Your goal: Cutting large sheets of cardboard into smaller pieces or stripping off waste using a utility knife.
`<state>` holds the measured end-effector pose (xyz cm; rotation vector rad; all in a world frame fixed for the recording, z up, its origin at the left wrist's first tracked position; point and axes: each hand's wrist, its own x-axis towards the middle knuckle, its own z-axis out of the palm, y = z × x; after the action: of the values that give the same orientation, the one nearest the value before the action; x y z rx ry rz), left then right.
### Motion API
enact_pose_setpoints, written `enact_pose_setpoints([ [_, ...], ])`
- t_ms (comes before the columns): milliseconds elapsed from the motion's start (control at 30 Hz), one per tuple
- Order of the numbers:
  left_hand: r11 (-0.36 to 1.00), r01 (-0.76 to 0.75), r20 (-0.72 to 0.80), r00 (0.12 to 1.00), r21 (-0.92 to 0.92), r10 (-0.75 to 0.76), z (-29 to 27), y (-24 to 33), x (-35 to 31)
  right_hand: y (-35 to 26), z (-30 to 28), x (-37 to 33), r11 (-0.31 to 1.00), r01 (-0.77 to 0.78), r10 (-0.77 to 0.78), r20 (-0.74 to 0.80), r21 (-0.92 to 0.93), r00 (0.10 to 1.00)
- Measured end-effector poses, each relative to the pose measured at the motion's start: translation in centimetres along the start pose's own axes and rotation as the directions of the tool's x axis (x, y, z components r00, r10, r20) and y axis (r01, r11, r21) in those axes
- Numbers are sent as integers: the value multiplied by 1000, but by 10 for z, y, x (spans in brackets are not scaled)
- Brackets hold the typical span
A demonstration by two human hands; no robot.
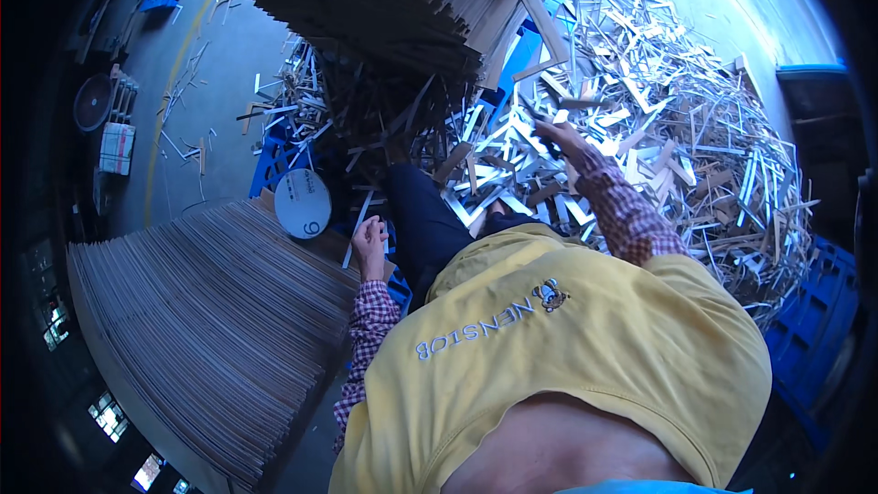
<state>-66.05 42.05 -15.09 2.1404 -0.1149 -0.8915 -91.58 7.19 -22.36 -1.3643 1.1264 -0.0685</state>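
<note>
My right hand (561, 139) reaches forward into a big heap of pale wood offcuts (681, 142), its fingers closed around a dark strip (541, 115) at the heap's near edge. My left hand (370, 243) hangs low at my side with the fingers curled and nothing in them. It sits just beside the edge of a large stack of thin boards (201, 329). Both sleeves are red-checked, under a yellow vest (585, 348). My dark trouser leg (422, 220) stands between the two hands.
A round white disc (303, 203) lies by a blue pallet (273, 163) left of my leg. A second tall stack of boards (366, 0) overhangs at the top. More blue pallets (814, 329) stand at the right. Loose strips litter the grey floor (215, 82) with its yellow line.
</note>
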Motion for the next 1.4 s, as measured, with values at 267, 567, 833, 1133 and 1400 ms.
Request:
enact_pose_setpoints([
  [267, 990, -133, 52, 990, 50, 130, 8, 25, 3, -24, 30, 37, 997, -12, 28, -206, 77, 978],
  [567, 994, -48, 49, 998, 99, 43, 3, 4, 6, -43, 38, 34, 986, 145, -141, 54, -80, 989],
  [833, 994, -62, 51, 997, 92, 58, -1, -3, 11, 31, -15, 3, 975, -214, 202, -172, -54, 964],
  [1133, 977, -133, 145, 983, 168, 109, 21, 34, 7, -77, 35, 45, 995, 85, -88, 63, 43, 994],
  [1400, 957, -194, 102, 979, 218, 175, 24, -17, 13, 43, -17, -13, 992, -83, 77, -67, -94, 995],
])
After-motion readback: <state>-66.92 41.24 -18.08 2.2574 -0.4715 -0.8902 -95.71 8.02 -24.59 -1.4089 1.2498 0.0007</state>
